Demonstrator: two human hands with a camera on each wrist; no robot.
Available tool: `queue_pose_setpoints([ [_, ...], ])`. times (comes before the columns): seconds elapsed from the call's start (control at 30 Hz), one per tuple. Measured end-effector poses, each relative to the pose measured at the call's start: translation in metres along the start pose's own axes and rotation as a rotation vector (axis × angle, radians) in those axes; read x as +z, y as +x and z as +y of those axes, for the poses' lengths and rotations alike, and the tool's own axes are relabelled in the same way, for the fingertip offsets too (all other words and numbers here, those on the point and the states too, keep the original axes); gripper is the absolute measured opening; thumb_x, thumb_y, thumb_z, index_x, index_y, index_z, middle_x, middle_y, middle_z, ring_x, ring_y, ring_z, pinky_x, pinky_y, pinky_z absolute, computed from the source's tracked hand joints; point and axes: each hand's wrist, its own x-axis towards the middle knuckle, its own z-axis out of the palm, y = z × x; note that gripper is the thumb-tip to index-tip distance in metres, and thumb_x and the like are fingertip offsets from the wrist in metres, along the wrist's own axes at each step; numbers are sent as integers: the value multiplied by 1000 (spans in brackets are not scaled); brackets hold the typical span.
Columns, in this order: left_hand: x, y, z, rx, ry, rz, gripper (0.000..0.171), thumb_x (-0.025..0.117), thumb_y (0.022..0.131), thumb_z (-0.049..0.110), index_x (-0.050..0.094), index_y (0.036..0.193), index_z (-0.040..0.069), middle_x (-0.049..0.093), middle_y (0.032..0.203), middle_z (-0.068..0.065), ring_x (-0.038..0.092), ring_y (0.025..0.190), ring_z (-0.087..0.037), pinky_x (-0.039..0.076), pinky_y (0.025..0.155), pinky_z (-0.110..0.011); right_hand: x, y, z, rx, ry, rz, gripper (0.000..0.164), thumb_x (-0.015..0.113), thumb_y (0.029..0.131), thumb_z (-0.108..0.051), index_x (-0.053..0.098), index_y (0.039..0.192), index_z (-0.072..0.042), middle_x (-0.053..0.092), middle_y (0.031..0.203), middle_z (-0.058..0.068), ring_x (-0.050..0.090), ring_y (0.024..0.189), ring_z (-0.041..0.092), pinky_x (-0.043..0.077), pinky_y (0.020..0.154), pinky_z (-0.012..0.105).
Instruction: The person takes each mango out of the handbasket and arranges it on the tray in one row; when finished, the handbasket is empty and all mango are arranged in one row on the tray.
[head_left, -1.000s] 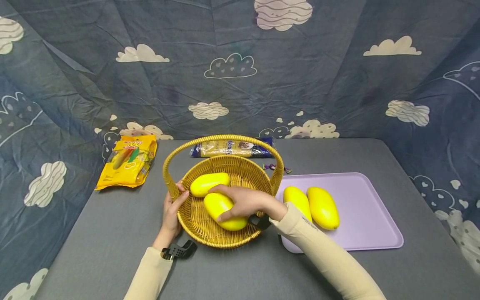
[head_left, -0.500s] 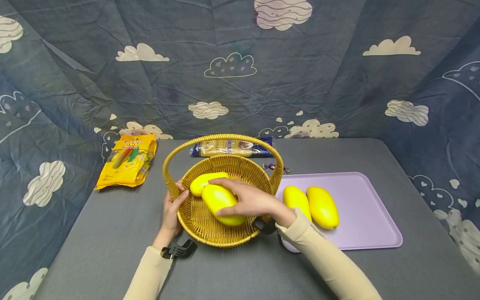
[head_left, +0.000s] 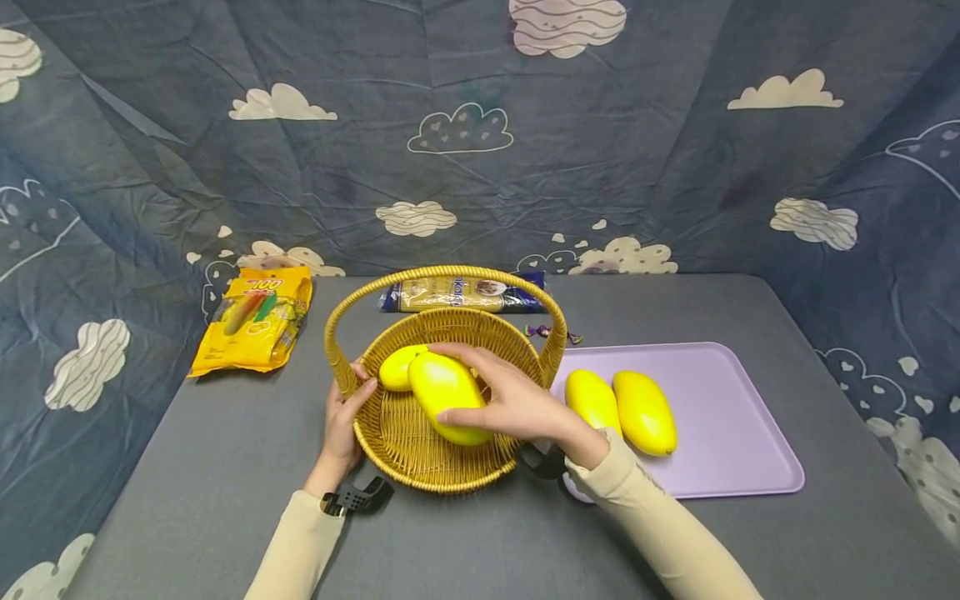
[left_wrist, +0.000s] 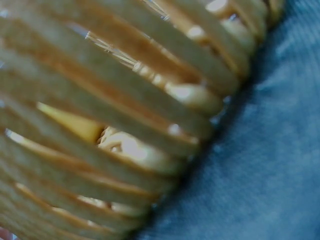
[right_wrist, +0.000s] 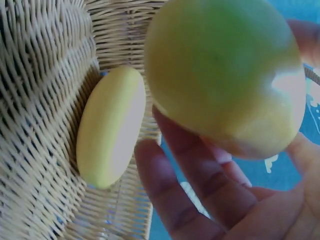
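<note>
A yellow mango (head_left: 444, 392) is in my right hand (head_left: 517, 404), gripped between thumb and fingers over the wicker basket (head_left: 408, 467). In the right wrist view this mango (right_wrist: 220, 75) shows a greenish patch. A second mango (head_left: 400, 368) lies inside the basket at its left, partly hidden by the held one in the head view. My left hand (head_left: 343, 421) holds the basket's left side near the handle base, thumb at the rim. The left wrist view shows the basket's slatted wall (left_wrist: 115, 100) close up, blurred.
On the right, a lilac tray (head_left: 738, 433) bears two more mangoes (head_left: 645, 414). Behind the basket lie a blue-and-gold pasta packet (head_left: 465, 293) and a wrapped candy (head_left: 553, 334). A yellow snack bag (head_left: 253, 321) lies at left; the basket handle (head_left: 450, 272) arches overhead.
My right hand has raised the mango from low in the basket, and it now covers more of the other mango. The left hand keeps its place on the basket.
</note>
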Motion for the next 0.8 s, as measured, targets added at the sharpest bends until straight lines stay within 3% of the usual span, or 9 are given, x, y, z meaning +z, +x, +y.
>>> queue_pose_setpoints([
  [0.2,0,0,1,-19,14,9,23,55,92,2,38,101,-11,43,98,-8,42,88,-15,36,77,-27,2,-8,1,-18,66,73,74,73,80,-44,35,144,-35,39,140,-17,41,118,9,41,89,44],
  [0.4,0,0,1,-30,31,20,28,55,92,1,35,103,-14,43,98,-9,42,88,-15,35,78,-28,0,-19,2,-37,153,130,76,77,81,-31,35,144,-35,40,139,-11,50,103,14,48,78,36],
  [0.47,0,-1,1,-28,30,20,30,55,92,2,33,104,-15,43,99,-10,43,88,-15,36,77,-27,-2,-24,-2,-40,184,142,76,77,81,-25,36,144,-29,41,139,-8,52,98,16,48,77,36],
  [0.67,0,-1,0,-19,23,17,33,56,92,2,32,104,-17,43,98,-10,43,87,-14,37,76,-27,-5,-39,2,-38,240,167,76,79,79,-22,38,143,-26,45,134,-10,54,96,17,47,78,39],
  [0.8,1,-1,1,-19,22,21,26,55,92,1,36,102,-14,43,98,-10,44,88,-14,37,77,-27,-8,-49,4,-37,307,179,76,79,78,-16,38,142,-25,48,131,-5,56,98,19,47,80,40],
])
